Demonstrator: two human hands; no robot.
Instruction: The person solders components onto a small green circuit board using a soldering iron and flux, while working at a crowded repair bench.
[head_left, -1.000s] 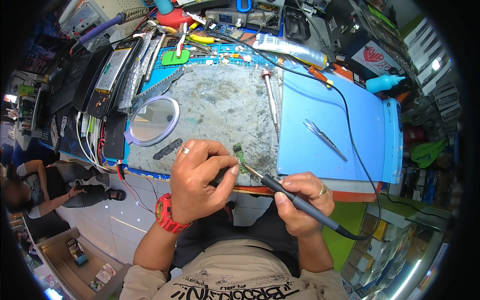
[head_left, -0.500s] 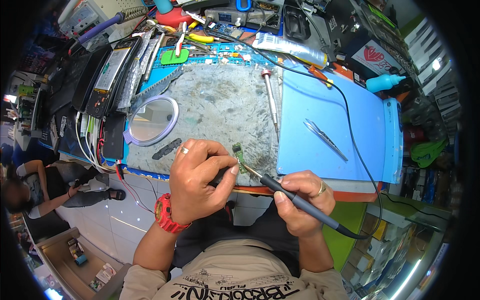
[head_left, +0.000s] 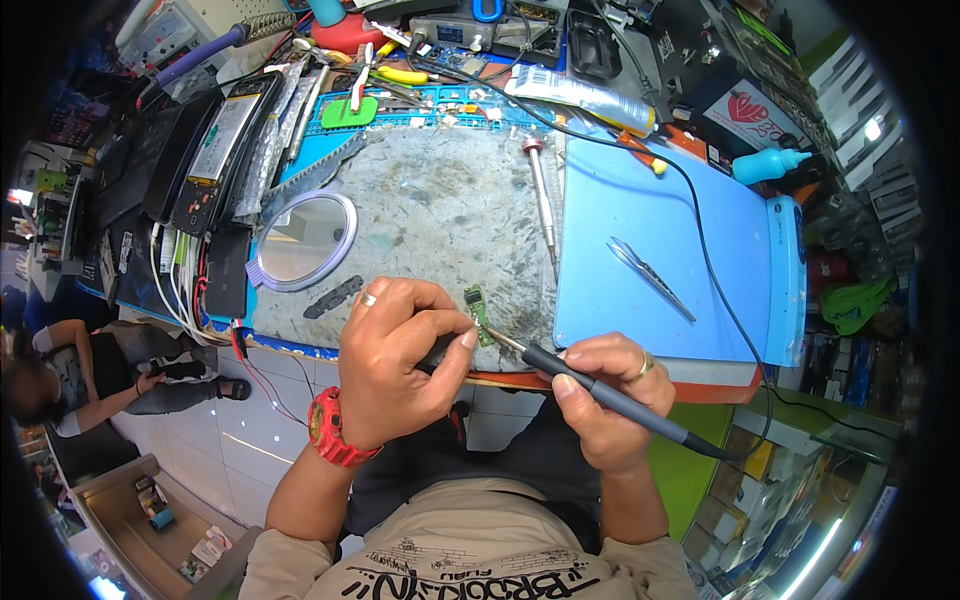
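Edged slightly rightward, your right hand (head_left: 612, 434) closes around the soldering iron (head_left: 645, 414), seemingly heating the green board (head_left: 475, 304), calling for steadiness, your left hand (head_left: 402, 350) curled, its hold unclear.

A beige printed shirt (head_left: 480, 515), dark trousers (head_left: 530, 460), red watch (head_left: 335, 428), 2 rings (head_left: 368, 299).

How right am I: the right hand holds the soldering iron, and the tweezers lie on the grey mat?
One slip: the tweezers lie on the blue mat, as the head view shows. The right hand does hold the soldering iron.
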